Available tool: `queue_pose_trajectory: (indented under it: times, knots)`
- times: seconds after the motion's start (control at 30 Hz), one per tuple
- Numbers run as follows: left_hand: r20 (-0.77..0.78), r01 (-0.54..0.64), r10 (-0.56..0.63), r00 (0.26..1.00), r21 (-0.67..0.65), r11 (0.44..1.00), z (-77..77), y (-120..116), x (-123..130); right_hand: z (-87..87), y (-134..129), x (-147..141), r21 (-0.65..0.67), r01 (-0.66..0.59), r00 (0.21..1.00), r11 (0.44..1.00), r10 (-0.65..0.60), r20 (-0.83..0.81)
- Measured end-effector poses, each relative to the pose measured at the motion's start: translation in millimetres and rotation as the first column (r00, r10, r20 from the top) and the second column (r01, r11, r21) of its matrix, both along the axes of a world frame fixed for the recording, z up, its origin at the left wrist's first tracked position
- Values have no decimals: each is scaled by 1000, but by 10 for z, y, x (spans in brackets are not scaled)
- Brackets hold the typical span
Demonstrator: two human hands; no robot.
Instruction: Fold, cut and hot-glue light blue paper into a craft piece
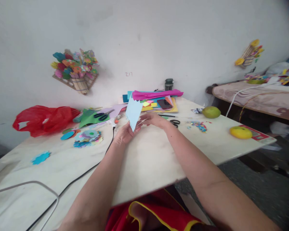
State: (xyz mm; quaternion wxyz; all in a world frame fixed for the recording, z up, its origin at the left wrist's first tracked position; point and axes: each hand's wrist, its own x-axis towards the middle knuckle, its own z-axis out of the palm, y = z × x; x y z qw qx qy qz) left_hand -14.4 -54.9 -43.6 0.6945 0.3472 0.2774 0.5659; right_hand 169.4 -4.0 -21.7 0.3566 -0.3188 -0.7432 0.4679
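Note:
A light blue sheet of paper (134, 112) with a jagged, cut upper edge stands tilted above the table. My left hand (126, 133) is closed on its lower end. Close by the sheet's lower right edge is my right hand (152, 119), fingers bent together in a pinch; what lies between them is too small to make out. Just left of my left hand lies a white glue gun (112, 122) with an orange tip. Black-handled scissors (175, 122) rest beyond my right wrist.
A red plastic bag (45, 118), green paper with scissors (102, 116) on it, and stacked paper flower shapes (88, 138) are at left. A black cable (86, 171) crosses the table. Coloured papers and a phone (164, 104) lie at the back, a green fruit (211, 112) and yellow fruit (240, 132) at right.

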Motion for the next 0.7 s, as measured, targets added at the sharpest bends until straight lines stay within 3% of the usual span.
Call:
queue_pose_trajectory:
  times: [0.5,0.6,0.7]
  knots:
    - [14,159,-159,987,11,987,-22,-19,16,-56,-75,-167,116,113,992,987,-118,34]
    - [-13,150,-150,989,3,989,-16,-18,47,-19,-87,-177,144,225,959,964,-245,143]
    - [-34,0,0,999,-18,1000,-27,11,55,76,-69,-92,284,394,826,874,-472,308]
